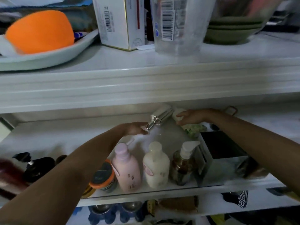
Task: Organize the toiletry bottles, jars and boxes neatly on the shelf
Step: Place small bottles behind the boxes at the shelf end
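Note:
Both my arms reach deep into the middle shelf (48, 137). My left hand (135, 129) pinches the silver neck of a tilted white bottle (159, 116) at the back. My right hand (190, 117) grips a pale round jar (177, 113) beside that bottle. At the shelf front stand a pink bottle (126, 168), a cream bottle (156, 166), a brown pump bottle (183, 164) and an orange-lidded jar (102, 176). A dark-topped silver box (224, 153) sits to their right.
Dark bottles (37, 168) stand at the shelf's left front. A green-patterned container (193, 129) sits behind the box. The upper shelf holds an orange bowl on a tray (40, 31), a white carton (118, 21), a clear cup (178, 25) and green bowls (233, 30).

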